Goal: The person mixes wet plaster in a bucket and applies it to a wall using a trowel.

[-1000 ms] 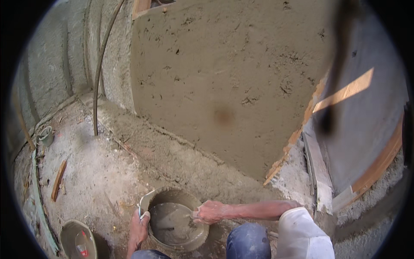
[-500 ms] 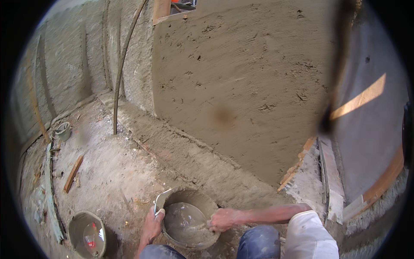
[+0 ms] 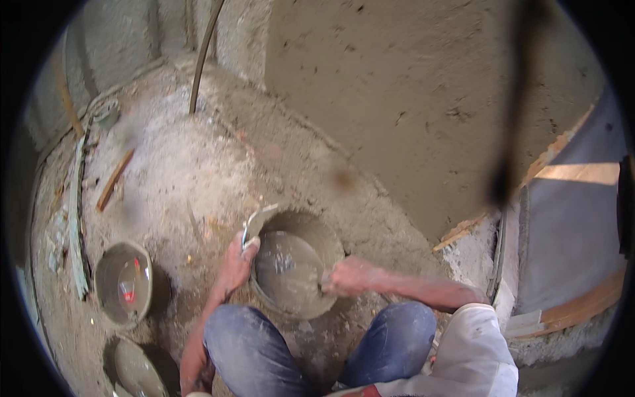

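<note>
bucket of wet grey mix — on the ground before the knees; left hand closed on a flat-bladed tool at its rim; right hand curled opposite — one cannot tell on what.

The round grey bucket at six o'clock has a matt, mortar-crusted wall, possibly plastic under the coating; the grey mortar inside shines wet. Toward one o'clock, the large grey-brown plastered wall is matt and pitted. The narrow reddish-brown wooden strip at nine looks dry. Toward seven, the blue cloth trousers are matt and dusty.
</note>
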`<control>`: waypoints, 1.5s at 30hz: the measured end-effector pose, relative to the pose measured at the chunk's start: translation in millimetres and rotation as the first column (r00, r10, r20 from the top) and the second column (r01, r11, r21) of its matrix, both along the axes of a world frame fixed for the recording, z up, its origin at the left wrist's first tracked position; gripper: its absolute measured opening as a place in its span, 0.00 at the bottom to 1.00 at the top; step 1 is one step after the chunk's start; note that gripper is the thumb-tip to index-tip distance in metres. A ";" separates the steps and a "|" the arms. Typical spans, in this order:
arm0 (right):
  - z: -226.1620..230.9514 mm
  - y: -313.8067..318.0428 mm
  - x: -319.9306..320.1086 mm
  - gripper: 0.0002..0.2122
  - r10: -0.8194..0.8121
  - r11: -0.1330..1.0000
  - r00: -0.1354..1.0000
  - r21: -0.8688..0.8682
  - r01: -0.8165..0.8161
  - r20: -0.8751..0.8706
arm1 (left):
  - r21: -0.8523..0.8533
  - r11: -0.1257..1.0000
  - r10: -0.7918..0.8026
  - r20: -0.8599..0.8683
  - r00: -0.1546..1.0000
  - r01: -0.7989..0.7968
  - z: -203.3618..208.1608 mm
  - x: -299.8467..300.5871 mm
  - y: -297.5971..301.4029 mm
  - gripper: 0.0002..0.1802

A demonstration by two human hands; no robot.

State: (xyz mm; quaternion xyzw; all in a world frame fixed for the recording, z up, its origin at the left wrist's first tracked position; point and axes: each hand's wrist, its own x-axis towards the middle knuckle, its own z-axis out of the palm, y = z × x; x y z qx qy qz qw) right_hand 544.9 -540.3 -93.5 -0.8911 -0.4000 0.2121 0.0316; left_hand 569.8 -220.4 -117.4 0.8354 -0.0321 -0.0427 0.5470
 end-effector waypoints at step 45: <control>-34.6 -63.3 -59.7 0.13 -0.244 0.835 0.966 0.525 0.163 0.089 | -0.025 0.998 0.051 -0.126 0.991 -0.054 14.3 3.2 -26.6 0.24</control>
